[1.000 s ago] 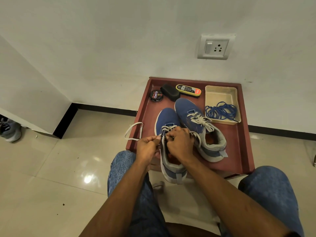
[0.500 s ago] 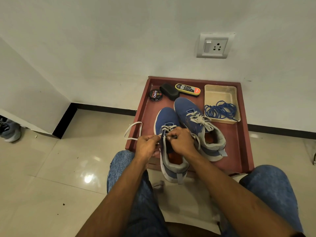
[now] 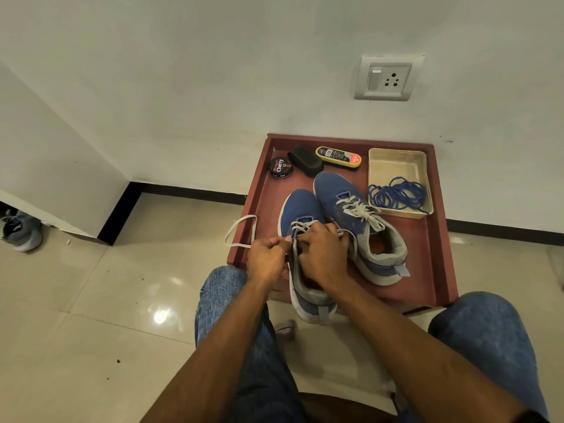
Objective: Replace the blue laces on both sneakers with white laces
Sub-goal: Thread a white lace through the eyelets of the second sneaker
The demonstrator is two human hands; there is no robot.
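Lacing the near sneaker (image 3: 300,239), which sits at 6 o'clock on the red tray (image 3: 427,270), its heel overhanging the tray's front edge. My left hand (image 3: 267,261) pinches the white lace (image 3: 241,230), whose free loop hangs off the tray at 9 o'clock. My right hand (image 3: 323,254) is curled over the tongue, apparently holding the lace at an eyelet; the contact itself is hidden. The second sneaker (image 3: 360,227), at 2 o'clock and touching the first, already carries white lacing. The blue laces (image 3: 396,193) lie coiled in the beige box (image 3: 396,163) at 1 o'clock.

Risks, as I judge them:
- Pulling hard leftward may drag the overhanging shoe off the tray.
- Uneven tension could leave one lace end short.
- The loose loop may twist, or I may skip an eyelet unseen under my right hand.
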